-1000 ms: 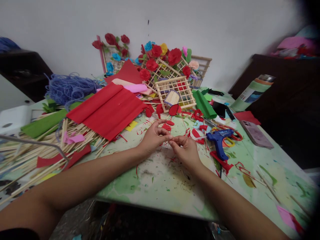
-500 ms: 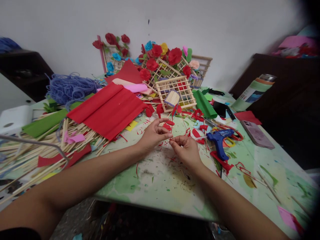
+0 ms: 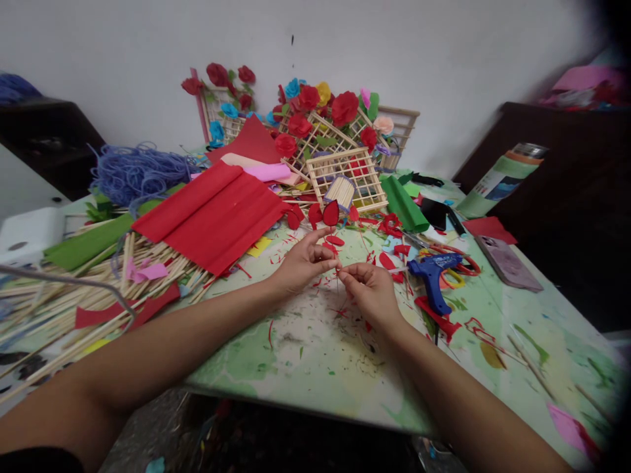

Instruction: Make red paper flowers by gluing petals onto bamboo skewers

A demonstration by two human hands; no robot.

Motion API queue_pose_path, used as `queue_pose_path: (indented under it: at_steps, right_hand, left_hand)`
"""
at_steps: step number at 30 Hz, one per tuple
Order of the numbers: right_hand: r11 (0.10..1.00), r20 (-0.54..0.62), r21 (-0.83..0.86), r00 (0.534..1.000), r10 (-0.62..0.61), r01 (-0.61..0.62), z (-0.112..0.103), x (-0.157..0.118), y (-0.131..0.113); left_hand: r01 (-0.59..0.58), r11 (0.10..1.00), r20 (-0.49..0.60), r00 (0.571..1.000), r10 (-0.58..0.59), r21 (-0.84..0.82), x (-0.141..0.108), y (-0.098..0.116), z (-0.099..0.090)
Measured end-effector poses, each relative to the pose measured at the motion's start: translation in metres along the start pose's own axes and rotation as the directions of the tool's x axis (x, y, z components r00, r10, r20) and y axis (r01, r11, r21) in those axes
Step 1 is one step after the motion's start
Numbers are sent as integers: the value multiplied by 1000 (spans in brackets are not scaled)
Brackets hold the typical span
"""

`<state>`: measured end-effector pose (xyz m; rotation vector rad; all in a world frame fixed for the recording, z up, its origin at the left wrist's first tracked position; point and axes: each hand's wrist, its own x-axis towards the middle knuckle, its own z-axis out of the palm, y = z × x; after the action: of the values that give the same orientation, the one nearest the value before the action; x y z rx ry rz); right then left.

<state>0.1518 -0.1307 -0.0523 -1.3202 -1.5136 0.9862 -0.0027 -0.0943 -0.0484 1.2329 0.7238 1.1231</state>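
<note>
My left hand (image 3: 306, 264) and my right hand (image 3: 371, 292) meet over the middle of the table, fingertips together. Both pinch a thin stem, which stands roughly upright and carries a red petal-shaped piece (image 3: 330, 213) at its top. Below that piece, a small red oval (image 3: 335, 241) shows just above my left fingers. A blue glue gun (image 3: 434, 279) rests to the right of my right hand. Red paper scraps and a red paper sheet (image 3: 211, 217) are on the table beyond my left forearm.
Stick lattices (image 3: 348, 180) with paper flowers stand at the back. Sticks (image 3: 162, 263) and blue string (image 3: 140, 174) spread on the left. Towards the right are scissors (image 3: 470, 265), a phone (image 3: 510, 263), a bottle (image 3: 500, 182) and green paper (image 3: 404, 203).
The red piece on the stem has turned from edge-on to show its broad face, and its tip leans slightly left. My hands have barely moved.
</note>
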Motion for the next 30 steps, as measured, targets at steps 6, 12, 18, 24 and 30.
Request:
queue_pose_path:
  at_steps: [6,12,18,24,30]
  right_hand:
    - [970,-16,-201,990,-143,137,0,-1,2]
    - [946,-11,-269,982,-191,181,0,-3,4]
    - [923,-5,-323,975,-224,210,0,-3,3]
    - [936,-3,-316,987,-164,154,2,-4,0]
    - [988,-3,-152,999,-40,40,2,-3,-1]
  left_hand:
    - [-21,998,-59,998,25,65,0,0,-1]
    - [-62,988,-86,993,75,139,0,-1,-2]
    - [-110,973,-53,991,123,203,-1,-3,-4]
    - [-65,986,-66,995,76,151,-2,-5,-2]
    - [28,998,-13,1000,-28,59,-3,-3,1]
